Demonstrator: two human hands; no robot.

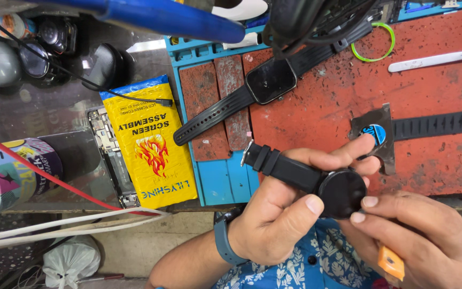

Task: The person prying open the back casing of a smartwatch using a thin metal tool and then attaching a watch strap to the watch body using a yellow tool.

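Lower centre of frame: left hand (274, 214) cradles a round black smartwatch (342, 192), thumb pressed against the case's left edge and fingers curled behind it, so the dark face stays turned up and steady. One black strap half (282, 166) juts up-left from the case, buckle end free over the blue mat edge (217, 184). Right hand (423, 235), lower right, pinches the case's right rim between fingertips; an orange pry tool (391, 262) is tucked under its lower fingers, apparently parked there to keep it within reach. The left wrist wears a grey-blue band (223, 241). Above the hands, on the worn red work mat (316, 96), a square-faced smartwatch (270, 80) lies flat with its strap stretched diagonally. Right of centre, a small metal plate with a blue round part (374, 134) sits touching another black strap (439, 124). A green ring (380, 45) and a white spudger (437, 59) lie at upper right. Left of the mat: a yellow screen-assembly packet (148, 142), beside an opened phone frame (110, 155), and a patterned cup (6, 176) at far left
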